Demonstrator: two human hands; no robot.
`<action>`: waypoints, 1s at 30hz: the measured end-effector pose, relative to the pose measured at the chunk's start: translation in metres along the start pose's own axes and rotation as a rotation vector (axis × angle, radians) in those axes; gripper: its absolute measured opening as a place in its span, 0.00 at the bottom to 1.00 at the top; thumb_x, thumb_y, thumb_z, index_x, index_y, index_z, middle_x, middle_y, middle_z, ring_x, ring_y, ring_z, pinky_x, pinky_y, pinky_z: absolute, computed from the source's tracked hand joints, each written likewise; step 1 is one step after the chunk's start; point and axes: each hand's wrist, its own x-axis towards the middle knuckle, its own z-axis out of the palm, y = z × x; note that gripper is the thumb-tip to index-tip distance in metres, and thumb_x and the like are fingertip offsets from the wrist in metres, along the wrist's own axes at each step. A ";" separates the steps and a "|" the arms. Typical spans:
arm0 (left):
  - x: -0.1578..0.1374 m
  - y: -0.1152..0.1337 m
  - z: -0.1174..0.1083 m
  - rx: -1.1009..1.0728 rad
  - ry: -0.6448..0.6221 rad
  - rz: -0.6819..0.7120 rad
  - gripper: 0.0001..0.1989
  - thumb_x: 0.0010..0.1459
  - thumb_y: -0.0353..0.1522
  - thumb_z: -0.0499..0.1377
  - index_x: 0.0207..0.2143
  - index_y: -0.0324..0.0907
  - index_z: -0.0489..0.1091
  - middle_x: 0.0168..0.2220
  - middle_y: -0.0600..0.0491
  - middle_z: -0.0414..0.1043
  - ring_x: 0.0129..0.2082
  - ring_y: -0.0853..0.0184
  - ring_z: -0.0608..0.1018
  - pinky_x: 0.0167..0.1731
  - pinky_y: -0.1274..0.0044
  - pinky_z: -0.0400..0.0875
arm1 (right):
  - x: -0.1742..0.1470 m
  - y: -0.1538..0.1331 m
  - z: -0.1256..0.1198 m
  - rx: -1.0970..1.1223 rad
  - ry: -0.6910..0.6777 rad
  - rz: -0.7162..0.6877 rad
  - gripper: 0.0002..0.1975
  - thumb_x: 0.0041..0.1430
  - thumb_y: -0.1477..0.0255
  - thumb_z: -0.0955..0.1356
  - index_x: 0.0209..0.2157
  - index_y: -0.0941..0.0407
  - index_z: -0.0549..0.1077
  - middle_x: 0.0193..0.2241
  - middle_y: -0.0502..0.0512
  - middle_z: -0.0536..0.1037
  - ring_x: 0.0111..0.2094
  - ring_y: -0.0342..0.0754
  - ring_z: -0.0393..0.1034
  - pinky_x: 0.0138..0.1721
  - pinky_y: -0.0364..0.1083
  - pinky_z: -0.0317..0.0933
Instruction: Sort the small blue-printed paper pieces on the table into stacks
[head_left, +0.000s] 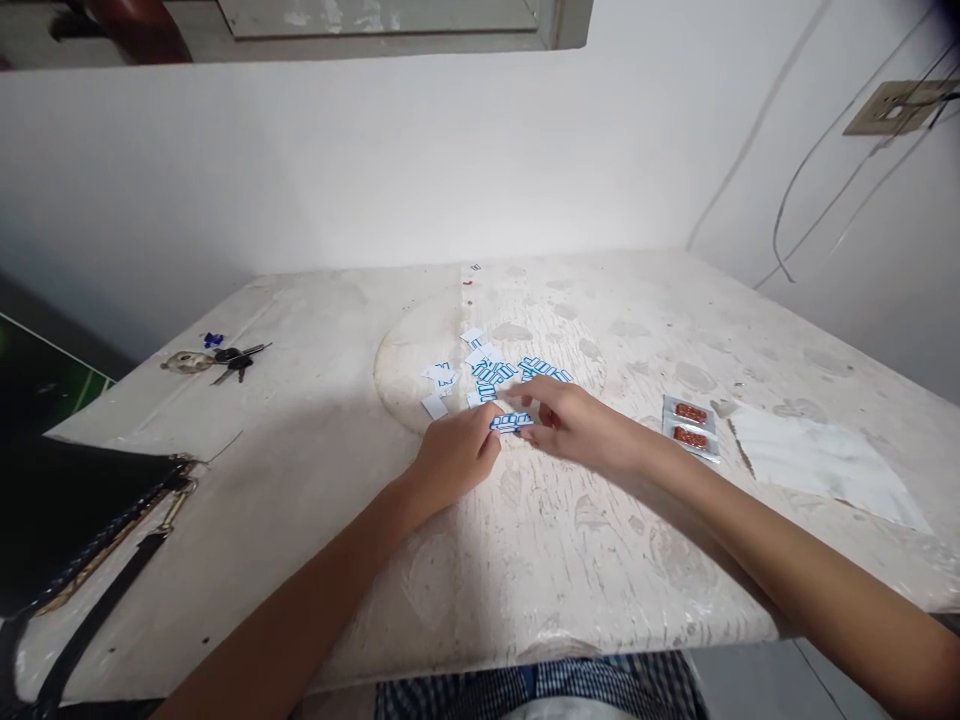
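My left hand (459, 450) is closed on a small white paper piece with blue markings (511, 423), gripping its left end. Beside its right end is my right hand (566, 420), fingers apart, the thumb at or very near the paper's edge and the index finger stretched over the scattered pieces. Just beyond both hands lies a loose pile of blue-marked paper pieces (493, 373), with another cluster (546, 372) to its right. Several mostly white paper squares (435, 406) lie to the left and behind. The right fingers partly cover the nearest pieces.
Keys (238, 360) lie at the far left of the pale table (315, 560), above a black bag (90, 510) with a strap. On the right are a blister pack (690, 428) of reddish-brown tablets and a white cloth or paper sheet (825, 460). A wall stands behind.
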 end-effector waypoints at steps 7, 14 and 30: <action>-0.002 0.004 0.000 0.080 -0.007 0.045 0.11 0.60 0.33 0.43 0.41 0.41 0.61 0.33 0.53 0.70 0.29 0.68 0.72 0.24 0.77 0.58 | 0.003 -0.001 0.006 0.134 -0.011 -0.067 0.22 0.47 0.85 0.60 0.44 0.56 0.69 0.36 0.54 0.73 0.33 0.44 0.65 0.33 0.44 0.59; 0.001 0.007 0.003 0.223 -0.027 0.114 0.14 0.63 0.32 0.38 0.36 0.39 0.60 0.31 0.50 0.68 0.28 0.68 0.70 0.24 0.77 0.57 | 0.002 0.001 0.010 0.121 0.022 -0.069 0.19 0.49 0.85 0.60 0.42 0.58 0.70 0.37 0.56 0.72 0.38 0.45 0.64 0.38 0.45 0.58; 0.002 0.007 0.010 0.292 0.022 0.105 0.13 0.62 0.29 0.39 0.33 0.40 0.61 0.27 0.50 0.66 0.27 0.66 0.70 0.21 0.77 0.54 | 0.005 0.001 0.008 0.134 0.011 -0.047 0.12 0.48 0.83 0.61 0.33 0.58 0.71 0.30 0.53 0.72 0.30 0.42 0.63 0.32 0.42 0.57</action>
